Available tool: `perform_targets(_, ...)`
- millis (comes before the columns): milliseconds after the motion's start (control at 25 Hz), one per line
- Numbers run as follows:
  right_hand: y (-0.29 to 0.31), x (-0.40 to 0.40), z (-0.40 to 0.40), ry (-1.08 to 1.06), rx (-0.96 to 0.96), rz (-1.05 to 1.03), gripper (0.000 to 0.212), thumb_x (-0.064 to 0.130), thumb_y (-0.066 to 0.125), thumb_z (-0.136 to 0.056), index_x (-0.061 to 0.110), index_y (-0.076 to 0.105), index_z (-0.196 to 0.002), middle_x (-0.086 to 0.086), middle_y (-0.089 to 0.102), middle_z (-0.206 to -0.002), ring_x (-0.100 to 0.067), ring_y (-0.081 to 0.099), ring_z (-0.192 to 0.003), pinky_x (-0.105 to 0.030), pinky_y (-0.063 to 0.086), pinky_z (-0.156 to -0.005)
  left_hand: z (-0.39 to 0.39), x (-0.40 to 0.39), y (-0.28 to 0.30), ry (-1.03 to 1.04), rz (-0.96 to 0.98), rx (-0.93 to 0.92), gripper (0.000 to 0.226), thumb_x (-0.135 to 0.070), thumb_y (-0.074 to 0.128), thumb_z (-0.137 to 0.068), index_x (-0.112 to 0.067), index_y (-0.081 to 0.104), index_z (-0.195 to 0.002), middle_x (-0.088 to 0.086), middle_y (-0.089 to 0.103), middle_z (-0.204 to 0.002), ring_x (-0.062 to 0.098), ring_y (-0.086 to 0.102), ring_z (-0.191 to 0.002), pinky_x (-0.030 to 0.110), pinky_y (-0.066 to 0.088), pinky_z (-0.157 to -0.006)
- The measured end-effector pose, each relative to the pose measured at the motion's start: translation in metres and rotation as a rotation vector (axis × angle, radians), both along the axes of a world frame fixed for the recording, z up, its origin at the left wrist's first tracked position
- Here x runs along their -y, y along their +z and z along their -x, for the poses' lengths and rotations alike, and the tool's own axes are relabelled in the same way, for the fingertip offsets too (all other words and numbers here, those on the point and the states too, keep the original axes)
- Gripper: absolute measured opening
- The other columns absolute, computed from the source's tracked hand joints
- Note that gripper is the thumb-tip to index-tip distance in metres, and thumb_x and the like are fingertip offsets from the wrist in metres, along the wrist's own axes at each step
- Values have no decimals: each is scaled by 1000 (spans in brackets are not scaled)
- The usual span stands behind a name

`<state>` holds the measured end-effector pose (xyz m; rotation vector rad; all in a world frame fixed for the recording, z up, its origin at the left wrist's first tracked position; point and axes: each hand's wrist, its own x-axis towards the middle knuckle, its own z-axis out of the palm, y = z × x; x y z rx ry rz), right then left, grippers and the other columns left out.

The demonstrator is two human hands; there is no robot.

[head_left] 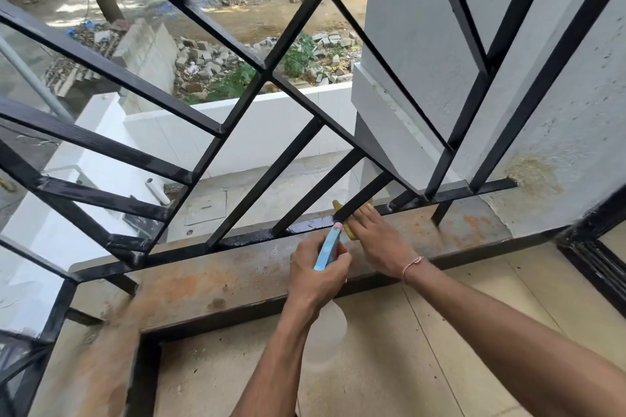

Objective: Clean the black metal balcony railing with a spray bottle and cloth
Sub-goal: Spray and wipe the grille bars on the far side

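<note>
Hands: two. Left hand [315, 276] grips one spray bottle [327, 252], fingers curled round its neck. Right hand [374, 235], fingers together, presses one yellow cloth [349, 230] against the railing [305, 225] beyond the ledge [210, 281].

Bright daylight from outside; yard [264, 17] sunlit w/ dappled tree shade. Balcony side in softer shade. Wide-angle bends railing bars [142, 85] at edges. Slight blur lower left.

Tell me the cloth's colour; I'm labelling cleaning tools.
Yellow: the cloth shows under the right hand in the head view.
</note>
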<state>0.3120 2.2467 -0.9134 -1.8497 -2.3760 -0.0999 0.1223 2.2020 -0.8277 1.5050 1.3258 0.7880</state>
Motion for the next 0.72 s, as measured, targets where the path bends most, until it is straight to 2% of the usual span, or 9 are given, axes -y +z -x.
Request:
perform_targets(80, 16, 5, -12, 65, 182, 39, 72, 3, 46, -98, 12, 11, -160, -8, 8, -167, -23, 2, -155, -38, -1, -125, -4, 2, 1, 1, 28, 9, 3, -14, 70, -87, -16, 68, -88, 5, 65, -83, 22, 69, -76, 44, 65, -69)
perform_targets(200, 27, 9, -45, -42, 447, 67, 65, 10, 37, -103, -2, 4, -157, -23, 14, -164, -36, 11, -153, -46, 6, -125, -8, 1, 2, -19, 50, 23, 3, -11, 70, -86, -14, 68, -85, 4, 65, -79, 13, 66, -68, 44, 65, -68)
perform_targets(360, 23, 20, -71, -78, 826, 91, 64, 18, 26, -107, -22, -5, -146, -40, 7, -158, -50, 12, -149, -55, 16, -123, -14, 1, 3, -42, 37, -3, 6, -14, 71, -87, -18, 67, -85, 3, 65, -81, 18, 67, -75, 45, 65, -73)
perform_targets(440, 23, 24, -59, -166, 901, 131, 69, 24, 27, -108, -28, -1, -143, -46, 12, -152, -55, 17, -145, -60, 18, -121, -14, 1, 2, -34, 42, 7, 6, -13, 72, -88, -18, 68, -88, 4, 65, -85, 21, 68, -80, 45, 65, -73)
perform_targets(560, 26, 19, -28, -299, 676, 213, 69, 24, 36, -107, -22, 6, -147, -45, 13, -153, -55, 17, -146, -61, 16, -121, -12, 1, 3, -15, 54, 20, 7, -13, 72, -89, -17, 68, -92, 4, 65, -88, 22, 69, -82, 43, 65, -73)
perform_targets(640, 35, 15, -12, -326, 437, 302, 69, 15, 40, -104, -14, 0, -152, -37, 6, -159, -47, 9, -151, -53, 6, -124, -13, 3, 3, -17, 52, 1, 7, -13, 72, -89, -18, 67, -91, 5, 65, -88, 22, 69, -82, 43, 65, -73)
perform_targets(720, 31, 20, -9, -262, 195, 289, 72, 5, 41, -102, -4, -6, -156, -26, -4, -164, -37, -2, -154, -43, -5, -122, -14, 5, 6, -18, 45, 0, 6, -14, 72, -88, -18, 68, -91, 5, 66, -87, 23, 69, -82, 43, 65, -72)
